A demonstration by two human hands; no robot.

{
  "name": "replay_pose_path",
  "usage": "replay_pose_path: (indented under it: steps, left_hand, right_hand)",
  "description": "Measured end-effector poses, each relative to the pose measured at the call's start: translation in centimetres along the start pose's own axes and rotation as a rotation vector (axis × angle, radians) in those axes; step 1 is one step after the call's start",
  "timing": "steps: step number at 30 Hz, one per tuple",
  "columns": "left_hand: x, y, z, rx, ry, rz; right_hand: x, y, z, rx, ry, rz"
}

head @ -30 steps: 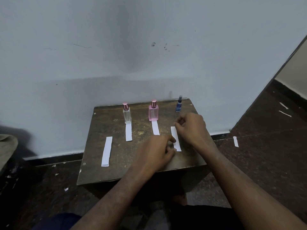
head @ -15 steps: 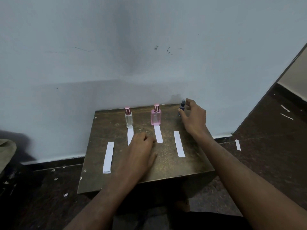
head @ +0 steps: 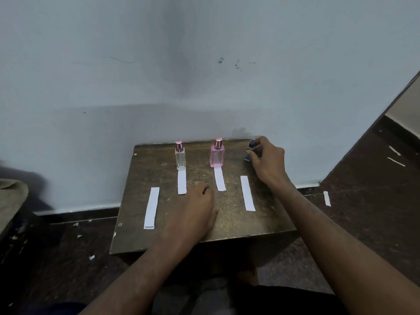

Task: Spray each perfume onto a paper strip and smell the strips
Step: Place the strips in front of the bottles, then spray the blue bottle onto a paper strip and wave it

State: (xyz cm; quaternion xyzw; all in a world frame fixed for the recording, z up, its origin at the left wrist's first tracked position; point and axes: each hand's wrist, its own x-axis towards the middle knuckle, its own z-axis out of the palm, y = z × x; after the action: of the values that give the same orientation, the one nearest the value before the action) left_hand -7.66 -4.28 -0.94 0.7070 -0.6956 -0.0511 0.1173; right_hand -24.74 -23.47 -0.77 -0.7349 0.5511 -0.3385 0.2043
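Note:
Three perfume bottles stand along the back of a small brown table [head: 227, 226]: a clear bottle [head: 180, 157] with a pink cap, a pink bottle [head: 217, 153], and a small blue bottle [head: 250, 151] at the right. My right hand [head: 268, 162] is closed around the blue bottle, which still stands on the table. A white paper strip lies in front of each bottle: the left-centre strip [head: 182, 181], the middle strip [head: 220, 179], the right strip [head: 248, 193]. A stack of spare strips [head: 151, 208] lies at the left. My left hand [head: 195, 210] rests flat on the table, holding nothing.
A pale blue wall rises directly behind the table. The dark floor around it carries scattered paper scraps, with one strip [head: 327, 198] at the right and two more [head: 395, 155] further off. A beige object [head: 11, 201] sits at the left edge.
My right hand left the right strip, reached back to the blue bottle and closed on it. My left hand slid left and settled flat on the table.

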Motion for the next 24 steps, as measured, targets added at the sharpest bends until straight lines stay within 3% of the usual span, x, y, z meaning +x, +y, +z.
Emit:
replay_pose_path:
  steps: [5,12,19,24]
  left_hand:
    - [0.0,-0.3,-0.9,-0.147,0.002,-0.006]
    - [-0.2,-1.3,-2.8,-0.451,0.169,0.003]
    - [-0.4,-0.9,-4.0,-0.569,0.237,0.160]
    - [-0.4,-1.0,-4.6,-0.641,0.334,0.098]
  right_hand:
    - [-2.2,-2.4,-1.3,0.073,-0.003,-0.006]
    - [-8.3,-6.7,-3.8,0.189,-0.102,0.003]
    - [-13.2,-9.7,-3.2,0.460,-0.272,0.031]
    - [-12.9,-9.9,-2.7,0.493,-0.310,0.059]
